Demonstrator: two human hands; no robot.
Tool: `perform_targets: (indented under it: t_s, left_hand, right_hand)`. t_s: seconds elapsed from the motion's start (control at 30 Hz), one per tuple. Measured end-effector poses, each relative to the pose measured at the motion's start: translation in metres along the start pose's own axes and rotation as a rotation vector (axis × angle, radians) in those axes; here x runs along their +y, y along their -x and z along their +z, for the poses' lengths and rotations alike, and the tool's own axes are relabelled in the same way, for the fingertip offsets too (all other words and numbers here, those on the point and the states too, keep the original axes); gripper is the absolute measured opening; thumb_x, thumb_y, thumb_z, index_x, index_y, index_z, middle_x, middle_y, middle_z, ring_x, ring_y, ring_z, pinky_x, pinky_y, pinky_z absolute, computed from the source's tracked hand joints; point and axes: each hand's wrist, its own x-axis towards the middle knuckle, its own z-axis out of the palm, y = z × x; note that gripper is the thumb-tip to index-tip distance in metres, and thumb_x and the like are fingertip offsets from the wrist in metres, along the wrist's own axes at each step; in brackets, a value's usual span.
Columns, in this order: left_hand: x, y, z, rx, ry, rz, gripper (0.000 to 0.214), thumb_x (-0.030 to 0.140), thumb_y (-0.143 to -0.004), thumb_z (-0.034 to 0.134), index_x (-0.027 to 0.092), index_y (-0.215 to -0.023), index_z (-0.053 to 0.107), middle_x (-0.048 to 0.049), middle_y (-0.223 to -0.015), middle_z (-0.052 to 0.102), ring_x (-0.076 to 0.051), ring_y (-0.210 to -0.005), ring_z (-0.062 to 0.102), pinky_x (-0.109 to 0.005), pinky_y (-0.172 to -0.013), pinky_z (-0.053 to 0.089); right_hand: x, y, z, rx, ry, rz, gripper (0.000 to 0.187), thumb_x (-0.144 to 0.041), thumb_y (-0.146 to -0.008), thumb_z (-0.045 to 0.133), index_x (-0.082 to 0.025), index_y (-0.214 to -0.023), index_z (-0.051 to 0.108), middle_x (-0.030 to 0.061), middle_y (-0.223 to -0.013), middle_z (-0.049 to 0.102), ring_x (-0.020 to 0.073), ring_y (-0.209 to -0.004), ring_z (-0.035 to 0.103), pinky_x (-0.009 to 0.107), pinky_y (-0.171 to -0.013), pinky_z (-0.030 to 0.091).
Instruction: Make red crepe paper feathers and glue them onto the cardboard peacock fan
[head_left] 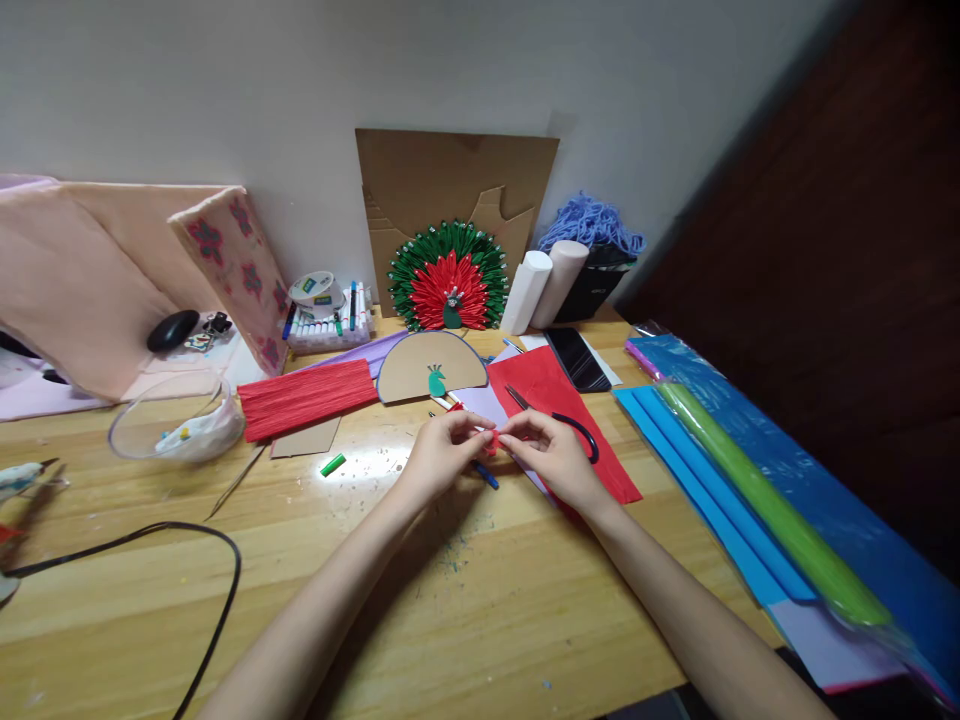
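A small piece of red crepe paper [492, 443] is pinched between my two hands above the table. My left hand [448, 452] grips its left side with thumb and forefinger, while my right hand [551, 455] holds the right side the same way. Under and beside my right hand lies a red sheet [611, 470], with scissors [517, 397] resting on it, their handles partly hidden. Just beyond my hands sits a cardboard half-circle [420, 358] bearing a green peacock cutout [436, 381]. A blue pen [486, 475] lies below my fingers.
A red crepe paper roll [307, 398] and a clear bowl [131, 425] lie left, near a black cable [236, 560]. A finished red-and-green peacock [450, 280] leans on cardboard [457, 165] behind. A phone [577, 360] and rolled paper [772, 500] are at right.
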Motion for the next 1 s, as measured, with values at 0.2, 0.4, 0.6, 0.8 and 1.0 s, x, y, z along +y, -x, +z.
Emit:
perform_targets:
  t_s: [0.2, 0.4, 0.6, 0.8, 1.0]
  left_hand:
    - [0.002, 0.002, 0.001, -0.012, 0.028, 0.04, 0.02, 0.026, -0.073, 0.064, 0.011, -0.086, 0.066, -0.0092, -0.081, 0.07, -0.019, -0.074, 0.066, -0.031, -0.071, 0.053]
    - [0.008, 0.005, 0.001, 0.068, -0.128, 0.144, 0.015, 0.024, -0.075, 0.062, 0.014, -0.084, 0.069, -0.0069, -0.081, 0.071, -0.017, -0.072, 0.066, -0.027, -0.069, 0.052]
    - [0.012, 0.007, 0.001, 0.064, -0.241, 0.209, 0.012, 0.021, -0.076, 0.06, 0.016, -0.082, 0.069, -0.0054, -0.08, 0.071, -0.017, -0.074, 0.065, -0.026, -0.069, 0.05]
    - [0.009, 0.005, 0.002, 0.044, -0.16, 0.199, 0.011, 0.019, -0.074, 0.061, 0.015, -0.081, 0.068, -0.0058, -0.08, 0.071, -0.016, -0.075, 0.065, -0.027, -0.071, 0.05]
    - [0.008, 0.004, 0.003, 0.036, -0.139, 0.185, 0.01, 0.02, -0.074, 0.061, 0.014, -0.08, 0.067, -0.0063, -0.079, 0.07, -0.016, -0.074, 0.064, -0.026, -0.07, 0.05]
  right_hand:
    - [0.001, 0.0, 0.0, 0.063, 0.021, -0.02, 0.02, -0.037, -0.071, 0.067, -0.019, -0.081, 0.066, 0.0049, -0.081, 0.068, 0.0201, -0.078, 0.064, 0.034, -0.075, 0.051]
    - [-0.002, 0.003, 0.0, 0.075, 0.125, -0.09, 0.021, -0.039, -0.075, 0.063, -0.019, -0.081, 0.066, 0.0059, -0.082, 0.068, 0.0208, -0.078, 0.064, 0.036, -0.075, 0.051]
    - [-0.004, 0.004, 0.001, 0.073, 0.144, -0.07, 0.016, -0.036, -0.076, 0.062, -0.02, -0.079, 0.063, 0.0048, -0.08, 0.067, 0.0198, -0.076, 0.064, 0.034, -0.072, 0.05]
    - [-0.003, 0.003, 0.001, 0.074, 0.142, -0.087, 0.016, -0.035, -0.075, 0.063, -0.02, -0.079, 0.061, 0.0044, -0.078, 0.066, 0.0193, -0.074, 0.063, 0.032, -0.07, 0.05]
    - [-0.004, 0.004, 0.001, 0.081, 0.189, -0.143, 0.01, -0.029, -0.076, 0.061, -0.02, -0.077, 0.06, 0.0032, -0.076, 0.064, 0.0175, -0.069, 0.061, 0.03, -0.065, 0.049]
